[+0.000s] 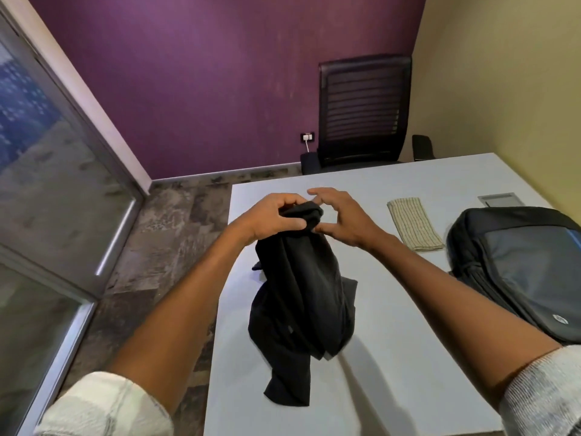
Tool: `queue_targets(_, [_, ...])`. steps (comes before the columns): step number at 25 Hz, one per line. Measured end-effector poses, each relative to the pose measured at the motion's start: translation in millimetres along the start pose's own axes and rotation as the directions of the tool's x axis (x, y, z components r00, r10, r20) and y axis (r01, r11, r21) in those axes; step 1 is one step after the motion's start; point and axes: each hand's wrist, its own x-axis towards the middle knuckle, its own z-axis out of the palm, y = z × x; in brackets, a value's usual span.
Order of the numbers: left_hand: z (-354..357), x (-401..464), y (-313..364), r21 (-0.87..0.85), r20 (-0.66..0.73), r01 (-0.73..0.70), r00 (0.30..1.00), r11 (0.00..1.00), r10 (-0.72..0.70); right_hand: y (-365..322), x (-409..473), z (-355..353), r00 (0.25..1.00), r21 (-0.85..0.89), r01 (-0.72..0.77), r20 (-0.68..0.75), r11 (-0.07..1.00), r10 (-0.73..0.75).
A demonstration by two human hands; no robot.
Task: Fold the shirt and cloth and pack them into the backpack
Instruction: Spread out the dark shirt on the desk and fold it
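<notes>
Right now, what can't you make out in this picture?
- Backpack, head view: the right edge cuts it off, and the right forearm crosses it; open or zipped, unclear.
- Black shirt: bunched, so collar and sleeves can't be told apart; its top is wrapped by the left hand.
- Striped cloth: its fold layers are too small to count.

Left hand (pixel 273 217) clenched; right hand (pixel 342 215) loose

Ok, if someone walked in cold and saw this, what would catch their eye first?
Most likely the black shirt, held up bunched over the white table in the middle of the view, gripped at its top by the left hand with the right hand close beside it. Next, the striped cloth, already folded, lying farther right, and the dark backpack at the table's right edge.
</notes>
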Motion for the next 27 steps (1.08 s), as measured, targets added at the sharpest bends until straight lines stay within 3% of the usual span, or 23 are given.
queue_targets(4, [-22.6, 3.2, 9.5, 0.187, 0.071, 0.042, 0.996, 0.982, -0.056, -10.1, 7.7, -14.2, 0.998, 0.149, -0.045, 0.042, 0.988, 0.039])
queue_targets(7, [-27.6, 6.9, 13.8, 0.336, -0.092, 0.156, 0.987, 0.929, -0.133, -24.1, 16.7, -24.0, 0.997, 0.155, 0.079, -0.015, 0.985, -0.078])
queue_targets(11, [-38.1, 5.1, 24.2, 0.459, -0.330, 0.215, 0.942, 0.862, -0.059, -41.3, 31.2, -54.1, 0.995, 0.259, 0.097, -0.003, 0.961, -0.100])
queue_targets(15, [-63.3, 2.3, 38.8, 0.428, -0.484, 0.250, 0.875, 0.868, -0.013, -50.8, 44.2, -81.4, 0.988, 0.240, 0.138, -0.107, 0.961, -0.115])
queue_targets(20, [-76.5, 0.8, 62.6, 0.281, -0.492, 0.149, 0.870, 0.948, 0.009, -45.3, 55.6, -98.4, 0.944, 0.114, 0.120, -0.322, 0.986, -0.078])
queue_targets(25, [-77.9, -4.8, 86.9, 0.438, -0.657, 0.201, 0.737, 0.876, 0.160, -49.3, 53.6, -109.7, 0.985, 0.066, 0.138, -0.116, 0.988, -0.130])
queue_targets(27, [-77.4, -2.7, 98.1, 0.494, -0.696, 0.212, 0.678, 0.843, 0.237, -51.8, 52.1, -118.0, 0.992, 0.140, 0.127, -0.047, 0.982, -0.121])
